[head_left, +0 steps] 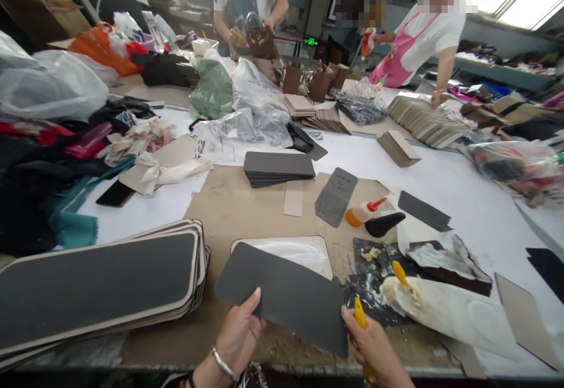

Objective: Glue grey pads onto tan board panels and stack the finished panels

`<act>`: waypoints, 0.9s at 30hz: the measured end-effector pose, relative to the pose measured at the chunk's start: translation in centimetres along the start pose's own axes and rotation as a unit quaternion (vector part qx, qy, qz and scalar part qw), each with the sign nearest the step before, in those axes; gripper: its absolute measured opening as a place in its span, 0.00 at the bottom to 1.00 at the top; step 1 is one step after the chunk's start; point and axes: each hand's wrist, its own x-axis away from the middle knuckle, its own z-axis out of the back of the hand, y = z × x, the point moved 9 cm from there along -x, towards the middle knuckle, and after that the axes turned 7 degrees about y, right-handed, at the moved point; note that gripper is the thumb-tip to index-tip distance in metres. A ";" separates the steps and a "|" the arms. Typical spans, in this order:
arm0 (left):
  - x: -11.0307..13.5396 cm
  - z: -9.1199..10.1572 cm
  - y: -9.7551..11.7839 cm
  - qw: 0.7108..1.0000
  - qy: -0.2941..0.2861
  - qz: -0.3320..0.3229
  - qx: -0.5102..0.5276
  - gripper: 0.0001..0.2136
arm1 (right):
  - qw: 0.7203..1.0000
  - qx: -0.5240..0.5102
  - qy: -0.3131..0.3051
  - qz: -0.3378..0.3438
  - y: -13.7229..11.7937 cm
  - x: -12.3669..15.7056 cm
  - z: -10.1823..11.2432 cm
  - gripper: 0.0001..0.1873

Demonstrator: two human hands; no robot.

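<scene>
My left hand pinches the near edge of a dark grey rectangular sheet, thumb on top. My right hand grips the sheet's right corner and also holds a yellow-handled tool that sticks up between its fingers. The sheet is tilted over a tan board smeared with white glue that lies on brown cardboard. A tall stack of tan-edged dark panels sits just left of my left hand.
A glue-covered plate with a yellow brush and an orange glue bottle lie to the right. A stack of dark sheets sits in the middle. Plastic bags and cloth crowd the left. Two people work at the far side.
</scene>
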 end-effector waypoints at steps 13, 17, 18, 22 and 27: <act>-5.9 4.7 7.4 0.903 0.108 -0.314 -0.275 0.18 | 0.907 0.301 0.042 0.290 -10.3 -6.4 -1.9 0.15; -6.2 3.6 8.5 0.806 0.137 -0.392 -0.421 0.16 | 0.862 0.426 0.035 0.273 -11.1 -8.3 -3.5 0.14; -6.4 3.4 8.5 0.787 0.145 -0.396 -0.450 0.16 | 0.852 0.451 0.032 0.264 -11.1 -8.7 -3.7 0.14; -7.8 3.6 8.5 0.733 0.183 -0.385 -0.530 0.14 | 0.828 0.514 0.013 0.223 -10.8 -9.4 -4.2 0.13; -7.9 3.7 8.4 0.725 0.188 -0.379 -0.543 0.12 | 0.828 0.523 0.013 0.202 -10.5 -9.7 -4.0 0.13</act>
